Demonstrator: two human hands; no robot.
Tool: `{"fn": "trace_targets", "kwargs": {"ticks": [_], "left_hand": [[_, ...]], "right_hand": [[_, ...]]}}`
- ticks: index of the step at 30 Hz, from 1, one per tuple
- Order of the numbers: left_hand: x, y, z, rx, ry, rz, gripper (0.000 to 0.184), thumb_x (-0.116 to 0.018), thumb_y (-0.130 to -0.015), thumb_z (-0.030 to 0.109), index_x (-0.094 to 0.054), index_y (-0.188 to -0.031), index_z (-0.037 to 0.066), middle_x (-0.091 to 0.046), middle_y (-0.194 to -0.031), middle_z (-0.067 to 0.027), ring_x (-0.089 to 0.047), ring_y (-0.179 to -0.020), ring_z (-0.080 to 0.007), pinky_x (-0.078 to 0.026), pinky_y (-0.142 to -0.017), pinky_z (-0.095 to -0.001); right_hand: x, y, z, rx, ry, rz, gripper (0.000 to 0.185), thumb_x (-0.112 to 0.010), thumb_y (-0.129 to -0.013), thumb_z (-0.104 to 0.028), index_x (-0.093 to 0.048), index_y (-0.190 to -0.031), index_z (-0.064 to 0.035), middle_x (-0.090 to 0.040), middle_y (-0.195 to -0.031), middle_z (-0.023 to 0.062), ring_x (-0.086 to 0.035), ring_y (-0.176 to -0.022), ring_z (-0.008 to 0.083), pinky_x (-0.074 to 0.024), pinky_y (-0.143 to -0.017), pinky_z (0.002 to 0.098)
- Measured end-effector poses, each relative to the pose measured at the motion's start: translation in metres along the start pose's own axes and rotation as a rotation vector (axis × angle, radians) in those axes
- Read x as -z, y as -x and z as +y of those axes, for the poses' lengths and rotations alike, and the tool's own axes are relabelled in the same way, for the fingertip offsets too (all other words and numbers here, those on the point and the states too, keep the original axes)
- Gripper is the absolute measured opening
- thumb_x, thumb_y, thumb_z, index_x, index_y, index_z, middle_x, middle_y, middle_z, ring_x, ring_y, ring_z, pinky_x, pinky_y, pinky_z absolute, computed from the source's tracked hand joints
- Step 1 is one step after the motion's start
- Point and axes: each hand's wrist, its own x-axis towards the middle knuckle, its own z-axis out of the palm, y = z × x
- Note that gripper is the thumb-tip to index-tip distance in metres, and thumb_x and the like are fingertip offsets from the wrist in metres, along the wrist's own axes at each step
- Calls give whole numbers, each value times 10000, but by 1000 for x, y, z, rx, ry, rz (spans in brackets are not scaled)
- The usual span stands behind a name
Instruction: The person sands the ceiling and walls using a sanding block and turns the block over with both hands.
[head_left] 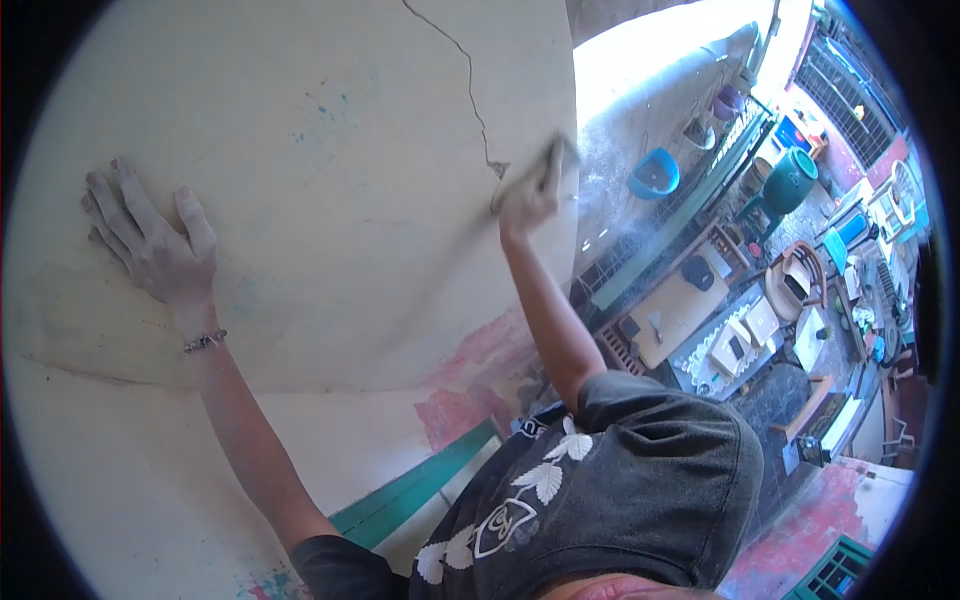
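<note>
My left hand (pixel 160 235) lies against the pale plaster wall (pixel 300 220), its fingers spread and its skin dusty. A beaded bracelet (pixel 205 341) circles that wrist. Over to the right, near the wall's edge, my right hand (pixel 528 208) is closed round a thin, flat grey piece (pixel 553 165), blurred so that its kind is unclear. A jagged crack (pixel 468 75) runs down the wall and ends in a small chipped hole (pixel 497 169) just left of the right hand. Whether the flat piece touches the wall I cannot tell.
Beyond the wall's edge lies a cluttered courtyard far below: a blue basin (pixel 654 174), a green drum (pixel 790 180), a wooden bench (pixel 672 310) with a cap on it, and a chair (pixel 797 280). A green beam (pixel 415 485) crosses beneath my arms.
</note>
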Motion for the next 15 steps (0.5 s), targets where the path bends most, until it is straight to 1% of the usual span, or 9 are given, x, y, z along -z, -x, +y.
{"fn": "trace_targets", "kwargs": {"ticks": [1,3,4,6,7,8,11,13,15], "left_hand": [[0,0,0,-4,-1,6,651,-516,-1018,471,-433,-1567,132,-374,-1620,-205,-335,-1495,-449,-291,-1182,-620],[-4,-6,-2,-19,-4,30,649,-515,-1018,478,-439,-1565,136,-379,-1618,-204,-343,-1491,-447,-302,-1178,-614],[-4,-5,-3,-30,3,36,649,-513,-1019,481,-441,-1564,135,-380,-1617,-203,-345,-1490,-445,-305,-1178,-609],[-5,-7,-2,-40,0,38,650,-507,-1022,487,-443,-1563,132,-382,-1616,-202,-348,-1490,-441,-309,-1179,-601],[-4,-7,-2,-38,-16,29,651,-503,-1024,489,-443,-1562,128,-383,-1615,-202,-349,-1489,-439,-308,-1180,-598],[-3,-5,-2,-40,-33,16,652,-498,-1026,492,-443,-1561,124,-383,-1615,-201,-349,-1489,-437,-308,-1182,-595],[-5,-6,-2,-73,-13,35,659,-481,-1033,501,-434,-1563,112,-382,-1614,-204,-350,-1488,-436,-308,-1185,-589],[-6,-6,-1,-57,-20,22,662,-473,-1036,504,-428,-1565,110,-382,-1613,-206,-353,-1486,-436,-311,-1184,-592],[-5,-3,-1,-50,-25,10,666,-459,-1037,518,-433,-1562,109,-383,-1611,-209,-358,-1482,-440,-315,-1181,-593]], "right_hand": [[-18,-26,-25,181,43,-17,377,-493,-1050,-32,-604,-1409,-4,-625,-1433,161,-570,-1361,272,-441,-1132,344],[-54,-71,-85,299,-148,-122,380,-509,-1020,5,-631,-1380,-3,-632,-1429,153,-573,-1361,274,-463,-1100,350],[-59,-89,-125,246,-153,-283,383,-520,-999,32,-645,-1360,1,-635,-1421,164,-558,-1378,287,-463,-1097,358],[-74,-109,-164,339,-182,-366,373,-527,-988,36,-657,-1337,6,-629,-1414,188,-530,-1400,319,-436,-1128,386],[-87,-113,-169,485,-205,-295,361,-523,-998,14,-657,-1333,7,-621,-1414,200,-517,-1405,337,-408,-1162,407],[-91,-116,-167,626,-227,-225,351,-518,-1008,-9,-656,-1330,9,-612,-1414,212,-504,-1410,356,-381,-1197,427],[-65,-86,-93,630,-127,-172,397,-555,-942,95,-667,-1315,17,-631,-1403,215,-521,-1413,314,-459,-1105,366],[-28,-44,-39,478,-30,-136,380,-562,-958,83,-664,-1318,15,-617,-1414,228,-524,-1410,296,-462,-1108,362],[9,12,28,298,34,-39,401,-554,-986,61,-629,-1375,4,-603,-1433,225,-531,-1402,292,-455,-1117,361]]}}
